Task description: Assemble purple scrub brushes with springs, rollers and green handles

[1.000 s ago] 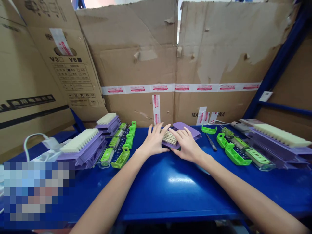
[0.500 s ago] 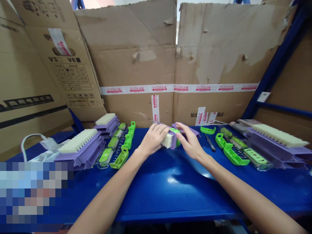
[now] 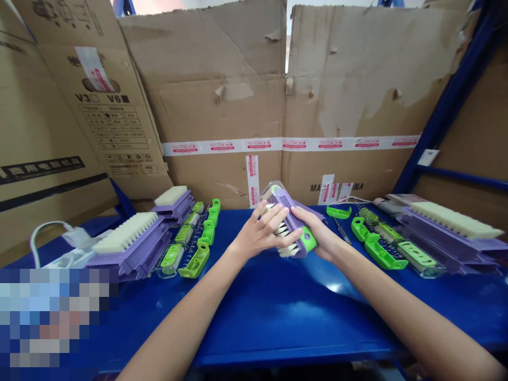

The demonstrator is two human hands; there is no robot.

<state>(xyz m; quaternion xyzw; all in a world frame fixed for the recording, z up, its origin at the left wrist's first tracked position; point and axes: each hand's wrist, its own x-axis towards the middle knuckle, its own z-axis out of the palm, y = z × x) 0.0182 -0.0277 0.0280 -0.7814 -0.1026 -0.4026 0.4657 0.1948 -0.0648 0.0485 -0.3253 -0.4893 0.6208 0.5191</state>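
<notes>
Both my hands hold one purple brush (image 3: 286, 209) with a green end piece and pale bristles, lifted off the blue table (image 3: 270, 312) and tilted. My left hand (image 3: 257, 235) wraps its fingers over the bristle side. My right hand (image 3: 323, 235) cups the brush from below and behind, near the green end. A flat purple part (image 3: 313, 213) lies on the table just behind the hands.
Purple brushes (image 3: 130, 243) and green-and-clear parts (image 3: 194, 238) lie in rows at the left. More green parts (image 3: 387, 246), a screwdriver (image 3: 341, 230) and stacked purple brushes (image 3: 456, 227) lie at the right. Cardboard boxes (image 3: 278, 106) wall the back. A white cable (image 3: 47, 233) sits far left.
The brush went from lying flat under both hands to being lifted and turned up on end, bristles now facing my left hand. Both hands rose and drew slightly nearer.
</notes>
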